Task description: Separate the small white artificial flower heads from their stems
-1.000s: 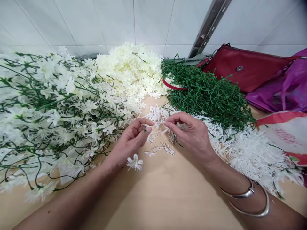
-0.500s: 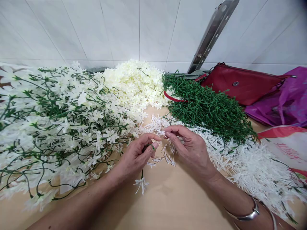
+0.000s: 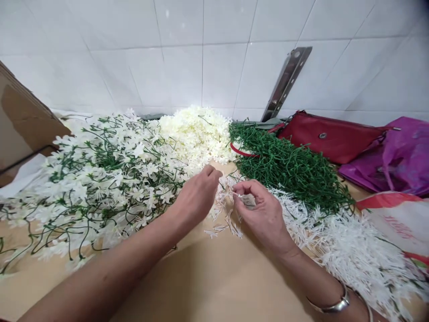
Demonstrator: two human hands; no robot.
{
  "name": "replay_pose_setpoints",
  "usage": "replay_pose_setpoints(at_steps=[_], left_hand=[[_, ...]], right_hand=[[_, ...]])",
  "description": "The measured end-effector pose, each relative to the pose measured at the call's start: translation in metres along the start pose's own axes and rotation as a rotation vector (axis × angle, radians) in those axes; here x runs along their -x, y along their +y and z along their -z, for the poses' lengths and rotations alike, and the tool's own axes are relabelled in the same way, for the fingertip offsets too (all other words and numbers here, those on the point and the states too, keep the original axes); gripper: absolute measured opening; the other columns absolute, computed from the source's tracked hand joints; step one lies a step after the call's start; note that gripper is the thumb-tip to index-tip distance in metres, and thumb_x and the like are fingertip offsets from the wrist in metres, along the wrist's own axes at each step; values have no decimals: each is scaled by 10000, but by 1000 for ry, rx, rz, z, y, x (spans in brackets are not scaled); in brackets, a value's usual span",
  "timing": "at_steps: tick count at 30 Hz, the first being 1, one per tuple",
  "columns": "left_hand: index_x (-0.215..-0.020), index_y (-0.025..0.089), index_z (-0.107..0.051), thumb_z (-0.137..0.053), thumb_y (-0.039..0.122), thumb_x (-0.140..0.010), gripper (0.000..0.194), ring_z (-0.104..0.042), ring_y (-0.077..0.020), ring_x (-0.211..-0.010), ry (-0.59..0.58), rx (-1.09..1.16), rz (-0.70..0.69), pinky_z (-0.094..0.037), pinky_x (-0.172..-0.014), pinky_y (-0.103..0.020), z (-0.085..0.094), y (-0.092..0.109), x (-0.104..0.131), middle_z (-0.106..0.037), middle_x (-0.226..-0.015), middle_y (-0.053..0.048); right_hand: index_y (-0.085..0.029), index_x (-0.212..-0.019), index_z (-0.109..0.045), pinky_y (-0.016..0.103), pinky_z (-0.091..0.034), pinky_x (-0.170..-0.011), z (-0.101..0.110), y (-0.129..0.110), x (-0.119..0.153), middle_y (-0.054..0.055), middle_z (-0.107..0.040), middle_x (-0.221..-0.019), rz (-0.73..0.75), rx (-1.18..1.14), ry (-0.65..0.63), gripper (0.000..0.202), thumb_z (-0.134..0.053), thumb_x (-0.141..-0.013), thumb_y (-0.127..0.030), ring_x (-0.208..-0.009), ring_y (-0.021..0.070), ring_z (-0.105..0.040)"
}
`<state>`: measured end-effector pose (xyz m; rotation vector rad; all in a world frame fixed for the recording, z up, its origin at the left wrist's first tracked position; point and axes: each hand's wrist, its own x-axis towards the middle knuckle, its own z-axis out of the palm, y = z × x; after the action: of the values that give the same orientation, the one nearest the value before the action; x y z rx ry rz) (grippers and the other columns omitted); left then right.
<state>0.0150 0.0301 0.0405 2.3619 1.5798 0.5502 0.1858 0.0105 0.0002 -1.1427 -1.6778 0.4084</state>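
My left hand (image 3: 200,190) is closed, fingertips together near the white stamen pieces (image 3: 231,219) at the middle; what it grips is hard to make out. Just to its right, my right hand (image 3: 263,208) pinches a small white stamen piece (image 3: 237,194) between thumb and forefinger. Beyond both hands lies a heap of cream blossoms (image 3: 201,134). Green stems (image 3: 291,165) are piled behind my right hand, and a long heap of white stamens (image 3: 355,246) stretches to the right. White flowers on green stems (image 3: 117,179) cover the left side.
A red bag (image 3: 335,134) and a purple plastic bag (image 3: 402,156) lie at the back right, with a white and red bag (image 3: 398,221) before them. Cardboard (image 3: 27,116) stands at the left. A metal bracket (image 3: 286,82) leans against the tiled wall.
My left hand has moved up and turned knuckles-up, and the flower that hung below it is out of sight. The view has tilted upward, showing more wall and the cardboard.
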Motion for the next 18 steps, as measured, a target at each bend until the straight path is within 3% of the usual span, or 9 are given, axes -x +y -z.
replay_pose_setpoints(at_steps=[2,6,10,13,15,18], left_hand=[[-1100,111,-647,-447,-10,-915,298,-653,-237,-859,-90,-145,119,-462,-751,-333,-3,-2,-21,-622,-1142,-176],[-1010,65,-670,-470,-114,-814,332,-693,-271,-915,-49,-164,219,-496,-792,-344,-11,-5,-45,-650,-1075,-211],[-921,95,-674,-491,-100,-813,288,-687,-256,-859,41,-75,216,-487,-759,-335,-8,-10,-41,-670,-980,-169],[-966,160,-671,-503,32,-913,218,-644,-207,-822,146,39,151,-459,-719,-295,-1,-13,-32,-664,-935,-95],[-1026,194,-657,-495,192,-984,168,-566,-157,-670,216,213,131,-406,-607,-249,3,-12,-25,-609,-785,-21],[-983,193,-642,-612,433,-937,246,-322,-88,-459,244,879,171,-246,-464,-214,3,-6,-10,-422,-595,75]], right_hand=[[-223,-835,-642,310,-525,-721,1,-3,0,1,-659,-776,6,-15,-11,73,-628,-838,-151,-738,183,-643],[-235,-788,-670,343,-556,-737,4,-3,-1,28,-705,-801,85,-80,-41,116,-616,-879,-186,-777,211,-685],[-243,-803,-709,394,-578,-841,2,-1,0,60,-779,-946,41,-162,-68,127,-620,-893,-231,-917,252,-740],[-237,-864,-709,379,-579,-792,0,1,1,61,-781,-893,-80,-186,-77,115,-630,-909,-309,-862,250,-740],[-231,-923,-672,358,-568,-739,0,1,0,53,-765,-844,-132,-203,-32,128,-664,-894,-355,-796,237,-722],[-227,-915,-621,325,-540,-702,3,-1,-2,30,-722,-795,-140,-206,20,160,-677,-886,-374,-751,210,-688]])
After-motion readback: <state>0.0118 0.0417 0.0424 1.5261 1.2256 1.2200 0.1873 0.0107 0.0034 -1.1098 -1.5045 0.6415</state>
